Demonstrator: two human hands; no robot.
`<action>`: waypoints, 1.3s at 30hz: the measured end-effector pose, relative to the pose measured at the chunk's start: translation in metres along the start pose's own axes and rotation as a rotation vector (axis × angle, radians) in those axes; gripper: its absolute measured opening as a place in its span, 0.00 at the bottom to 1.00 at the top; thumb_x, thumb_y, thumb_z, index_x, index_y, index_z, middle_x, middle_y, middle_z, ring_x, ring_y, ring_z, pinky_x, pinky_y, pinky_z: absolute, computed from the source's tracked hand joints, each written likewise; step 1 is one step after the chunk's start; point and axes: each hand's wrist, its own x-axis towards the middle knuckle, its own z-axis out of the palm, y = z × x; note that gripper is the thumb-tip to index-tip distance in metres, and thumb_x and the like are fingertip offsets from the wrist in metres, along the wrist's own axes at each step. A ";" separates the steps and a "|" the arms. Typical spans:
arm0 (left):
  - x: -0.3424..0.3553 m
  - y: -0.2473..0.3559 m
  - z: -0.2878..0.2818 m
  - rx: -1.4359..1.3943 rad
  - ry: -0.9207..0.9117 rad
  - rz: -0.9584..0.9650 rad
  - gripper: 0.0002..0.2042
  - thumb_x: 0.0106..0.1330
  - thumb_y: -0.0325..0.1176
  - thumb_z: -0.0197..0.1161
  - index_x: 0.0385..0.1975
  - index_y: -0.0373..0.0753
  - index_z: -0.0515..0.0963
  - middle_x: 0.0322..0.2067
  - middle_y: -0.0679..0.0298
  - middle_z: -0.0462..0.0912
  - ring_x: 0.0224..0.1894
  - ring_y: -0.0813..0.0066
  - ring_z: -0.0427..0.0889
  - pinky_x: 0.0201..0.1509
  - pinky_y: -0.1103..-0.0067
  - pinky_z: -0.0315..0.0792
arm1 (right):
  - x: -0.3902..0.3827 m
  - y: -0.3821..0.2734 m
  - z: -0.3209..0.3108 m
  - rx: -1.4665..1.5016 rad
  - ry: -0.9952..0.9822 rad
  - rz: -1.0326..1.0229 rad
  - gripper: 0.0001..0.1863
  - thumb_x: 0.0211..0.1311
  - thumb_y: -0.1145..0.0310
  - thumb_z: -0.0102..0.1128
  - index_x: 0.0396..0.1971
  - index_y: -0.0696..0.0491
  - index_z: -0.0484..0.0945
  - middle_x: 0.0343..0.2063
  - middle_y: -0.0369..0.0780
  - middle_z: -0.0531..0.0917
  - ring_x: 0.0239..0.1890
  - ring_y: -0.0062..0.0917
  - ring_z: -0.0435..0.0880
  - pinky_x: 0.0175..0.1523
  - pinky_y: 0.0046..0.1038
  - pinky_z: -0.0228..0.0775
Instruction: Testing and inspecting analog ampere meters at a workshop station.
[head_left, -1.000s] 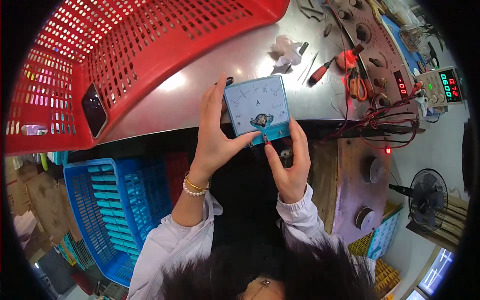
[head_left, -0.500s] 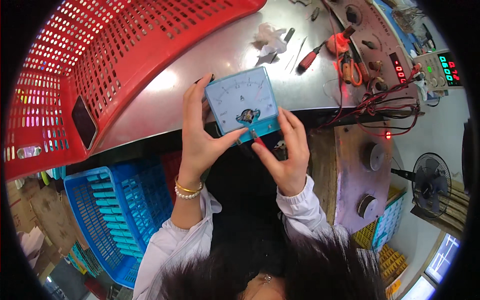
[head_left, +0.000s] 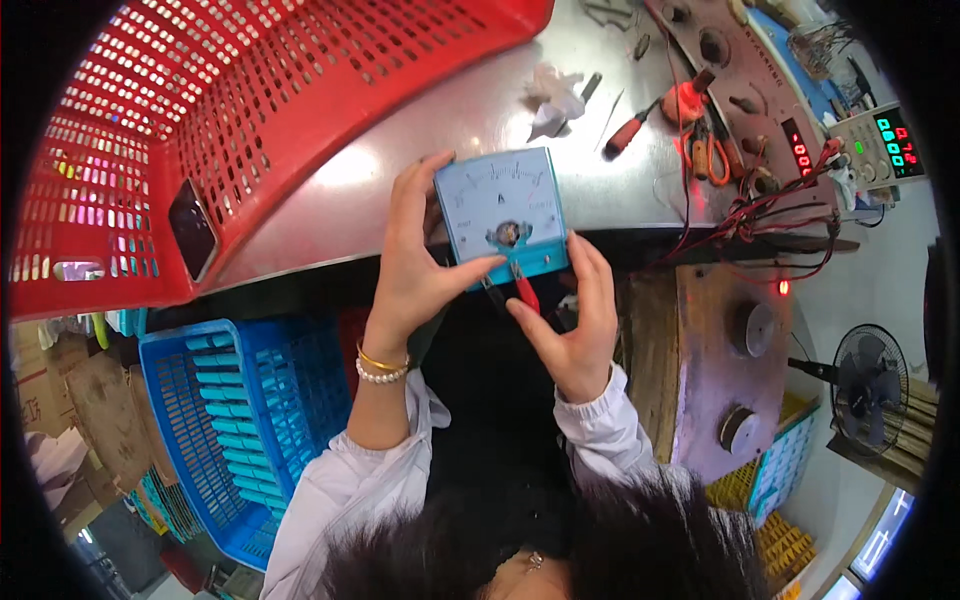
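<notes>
An analog ammeter [head_left: 483, 190] with a white dial and a clear blue-green case is held up at the metal bench's front edge. My left hand [head_left: 408, 255] grips it by the left side, with the thumb across its lower strip. My right hand [head_left: 580, 335] is closed at the lower right corner, fingers against the edge. Its thumb is at a red clip lead [head_left: 527, 292], whose metal tip meets the meter's lower strip. A black clip lead [head_left: 494, 291] hangs beside it under my left thumb. The fingers behind the case are hidden.
A large red basket [head_left: 300, 170] fills the bench's left, a phone [head_left: 193, 230] at its rim. Crumpled tissue [head_left: 556, 100], a red-handled screwdriver [head_left: 627, 135] and tangled leads [head_left: 770, 225] lie to the right. A blue basket [head_left: 190, 440] with several teal cases stands below left; a fan [head_left: 865, 385] stands right.
The view has shifted slightly. The ammeter sits a little further right in it and is less tilted. More of the red and black clip leads shows beneath it; both hands keep their hold.
</notes>
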 end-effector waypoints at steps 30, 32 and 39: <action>-0.107 0.111 0.321 0.481 -0.966 0.164 0.32 0.61 0.24 0.71 0.67 0.34 0.69 0.56 0.45 0.76 0.59 0.46 0.75 0.65 0.66 0.69 | -0.292 0.181 -0.440 -1.078 0.966 0.912 0.60 0.34 0.40 0.81 0.66 0.61 0.64 0.57 0.50 0.75 0.63 0.47 0.70 0.68 0.52 0.57; -0.118 0.091 0.311 0.574 -1.096 0.182 0.32 0.62 0.29 0.71 0.67 0.33 0.68 0.56 0.44 0.76 0.57 0.43 0.77 0.61 0.64 0.72 | -0.286 0.179 -0.440 -1.140 0.934 0.918 0.59 0.37 0.41 0.80 0.66 0.62 0.64 0.56 0.51 0.76 0.61 0.47 0.72 0.67 0.47 0.62; -0.134 0.081 0.307 0.693 -1.228 0.109 0.31 0.65 0.35 0.69 0.67 0.32 0.67 0.56 0.43 0.77 0.55 0.43 0.78 0.58 0.63 0.74 | -0.293 0.174 -0.437 -1.142 0.936 0.928 0.59 0.36 0.41 0.81 0.66 0.61 0.65 0.57 0.50 0.75 0.62 0.47 0.72 0.67 0.48 0.61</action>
